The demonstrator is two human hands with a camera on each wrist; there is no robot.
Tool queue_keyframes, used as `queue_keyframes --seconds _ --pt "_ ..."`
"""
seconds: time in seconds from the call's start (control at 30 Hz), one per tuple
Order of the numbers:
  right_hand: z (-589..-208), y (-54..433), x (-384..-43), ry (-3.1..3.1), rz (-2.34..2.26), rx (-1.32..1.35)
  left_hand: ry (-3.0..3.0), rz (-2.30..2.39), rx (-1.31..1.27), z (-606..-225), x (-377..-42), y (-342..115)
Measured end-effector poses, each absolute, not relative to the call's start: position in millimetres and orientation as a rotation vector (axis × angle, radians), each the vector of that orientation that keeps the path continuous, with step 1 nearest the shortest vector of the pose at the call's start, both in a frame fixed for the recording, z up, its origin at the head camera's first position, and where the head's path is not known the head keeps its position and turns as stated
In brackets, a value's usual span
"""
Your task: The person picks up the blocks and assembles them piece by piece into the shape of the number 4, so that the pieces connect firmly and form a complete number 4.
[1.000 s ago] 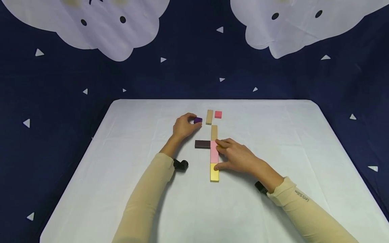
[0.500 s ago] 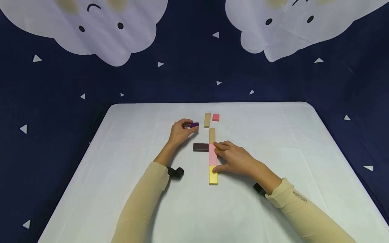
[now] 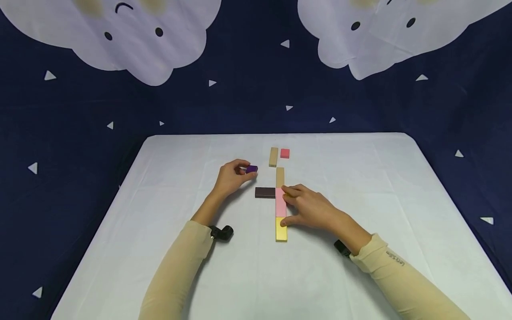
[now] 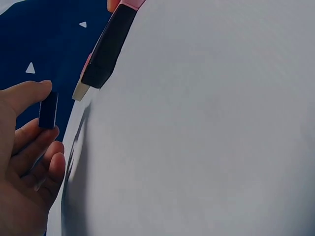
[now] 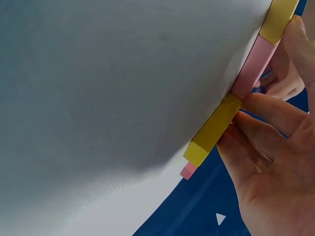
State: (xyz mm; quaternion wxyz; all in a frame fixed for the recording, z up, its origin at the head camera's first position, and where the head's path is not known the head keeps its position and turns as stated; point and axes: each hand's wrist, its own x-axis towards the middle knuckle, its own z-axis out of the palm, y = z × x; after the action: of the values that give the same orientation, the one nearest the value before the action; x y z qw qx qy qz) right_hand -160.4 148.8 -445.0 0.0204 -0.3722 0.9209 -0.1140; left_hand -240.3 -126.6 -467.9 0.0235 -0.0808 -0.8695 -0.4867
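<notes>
My left hand (image 3: 231, 178) pinches a small purple block (image 3: 251, 169) between thumb and fingers; the left wrist view shows the block (image 4: 48, 110) held above the table. My right hand (image 3: 312, 206) rests at a row of blocks lying flat. Its thumb touches the gold block (image 3: 281, 233), nearest the person. Its other fingertips are by the pink block (image 3: 281, 204) and touch a yellow block (image 5: 216, 118), which the hand mostly hides in the head view. A dark brown block (image 3: 265, 192) juts left from the pink one, and a wooden block (image 3: 280, 177) continues the row away.
Farther back lie another wooden block (image 3: 274, 157) and a small coral-pink block (image 3: 285, 153), apart from the row. All stand on a white-covered table (image 3: 360, 169). A dark blue cloth with clouds (image 3: 256, 102) hangs behind it.
My left hand, with the purple block, has moved left and toward the person, away from the loose wooden block. The right hand and the row have stayed in place.
</notes>
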Motion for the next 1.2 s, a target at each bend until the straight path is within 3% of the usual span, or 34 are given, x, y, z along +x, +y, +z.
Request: queue_keyframes --seconds 0.4,1.2 --pt "-443 149 -161 2.837 -0.355 -1.139 -2.772 -1.447 -0.309 -467 -220 -145" --pt "-443 150 -161 2.827 -0.366 -1.107 -2.918 -1.064 -0.601 -463 -212 -148"
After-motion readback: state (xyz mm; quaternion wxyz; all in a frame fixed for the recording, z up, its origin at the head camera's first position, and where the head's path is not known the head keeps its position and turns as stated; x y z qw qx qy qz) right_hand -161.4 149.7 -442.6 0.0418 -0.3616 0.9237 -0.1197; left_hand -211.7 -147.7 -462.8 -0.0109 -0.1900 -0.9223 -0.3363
